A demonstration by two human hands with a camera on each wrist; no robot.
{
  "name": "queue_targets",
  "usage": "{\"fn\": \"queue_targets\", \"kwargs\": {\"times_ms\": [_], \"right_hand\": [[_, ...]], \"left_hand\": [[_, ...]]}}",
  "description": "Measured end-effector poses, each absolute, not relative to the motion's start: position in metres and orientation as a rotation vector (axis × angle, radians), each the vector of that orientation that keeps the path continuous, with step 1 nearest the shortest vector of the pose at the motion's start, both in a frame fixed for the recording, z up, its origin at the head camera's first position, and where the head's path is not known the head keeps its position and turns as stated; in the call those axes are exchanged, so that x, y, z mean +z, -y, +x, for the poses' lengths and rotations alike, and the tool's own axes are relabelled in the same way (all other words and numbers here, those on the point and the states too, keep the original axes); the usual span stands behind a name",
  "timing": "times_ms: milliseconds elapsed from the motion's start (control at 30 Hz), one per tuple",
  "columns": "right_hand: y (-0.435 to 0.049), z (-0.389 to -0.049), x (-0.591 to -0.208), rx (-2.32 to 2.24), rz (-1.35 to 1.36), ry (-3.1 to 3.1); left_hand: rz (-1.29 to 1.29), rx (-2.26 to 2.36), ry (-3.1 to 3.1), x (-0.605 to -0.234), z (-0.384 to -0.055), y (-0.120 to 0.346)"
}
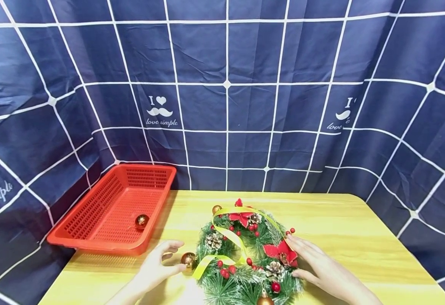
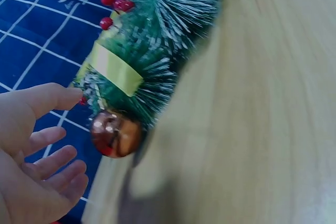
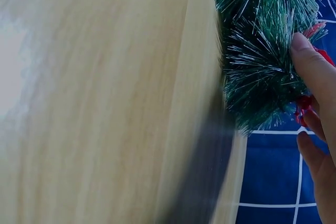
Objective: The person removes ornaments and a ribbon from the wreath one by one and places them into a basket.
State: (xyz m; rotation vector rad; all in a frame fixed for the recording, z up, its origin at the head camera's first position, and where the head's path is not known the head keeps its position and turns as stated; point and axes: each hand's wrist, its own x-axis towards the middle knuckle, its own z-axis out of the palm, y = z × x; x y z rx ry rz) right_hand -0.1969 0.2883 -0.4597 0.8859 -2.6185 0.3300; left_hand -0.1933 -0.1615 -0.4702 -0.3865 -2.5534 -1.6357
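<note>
A green Christmas wreath [image 1: 222, 286] lies on the table, trimmed with pine cones, red berries, red flowers and a yellow ribbon [image 1: 228, 234]. At its left edge hangs a shiny copper-gold ball ornament [image 2: 116, 133]. My left hand [image 1: 160, 262] is beside that ball, fingers loosely bent and thumb toward it; the left wrist view shows a gap between hand and ball. At the wreath's right side, my right hand [image 1: 319, 267] rests with extended fingers by a red flower [image 1: 282, 253]. Its thumb [image 3: 310, 61] lies against the needles in the right wrist view.
A red plastic basket [image 1: 104, 243] stands at the table's back left, with one loose ball ornament [image 1: 141, 221] inside. Behind the wooden table [image 1: 333, 212] hangs a dark blue curtain [image 1: 253, 106] with white grid lines, wrapping round both sides.
</note>
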Motion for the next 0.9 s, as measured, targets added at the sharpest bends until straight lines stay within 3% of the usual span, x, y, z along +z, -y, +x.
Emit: {"fn": "queue_targets", "kwargs": {"times_ms": [900], "right_hand": [[-0.287, -0.194, -0.458, 0.412, 0.856, 2.675]], "left_hand": [[-0.574, -1.777, 2.49, -0.492, -0.2, 0.157]]}}
